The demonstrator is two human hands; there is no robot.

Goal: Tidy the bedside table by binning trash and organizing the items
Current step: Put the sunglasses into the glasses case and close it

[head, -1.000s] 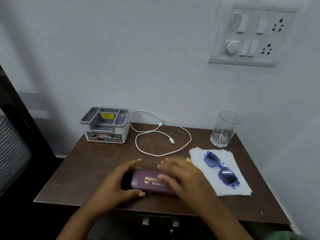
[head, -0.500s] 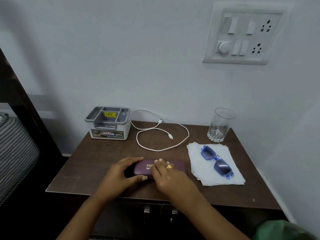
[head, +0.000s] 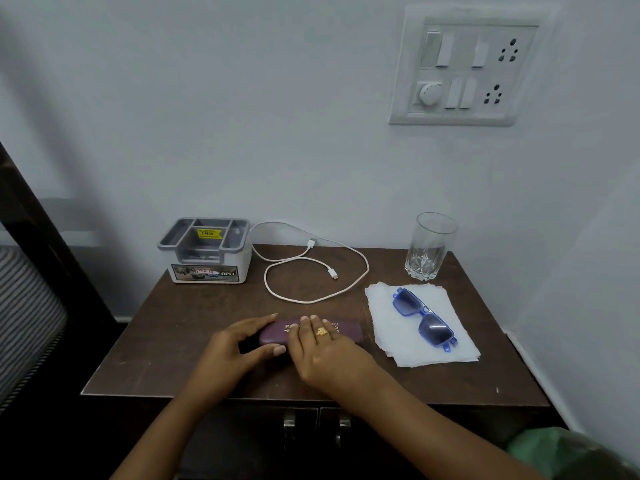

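I am holding the case (head: 346, 332) with both hands near the front of the table (head: 194, 327). It is lying flat on its long side, with gold lettering on the lid partly hidden by my fingers. My left grip (head: 239, 344) is wrapping the case's left end, narrow, with the thumb pressing the near side and the fingers reaching over the far side. My right grip (head: 322, 351) is resting on top of the case, the fingers lying nearly straight across the lid and the tips reaching its far edge; a ring (head: 322, 331) is showing on one finger.

Just right of the case, the sunglasses (head: 422, 318) are lying on a white napkin (head: 398, 344), apart from my hands. A glass (head: 429, 247) is standing upright behind the napkin at the back right corner. A white cable (head: 333, 273) is looping loosely across the middle back of the table. An organizer (head: 207, 251) is sitting at the back left, close to the wall, with the cable running up beside it.
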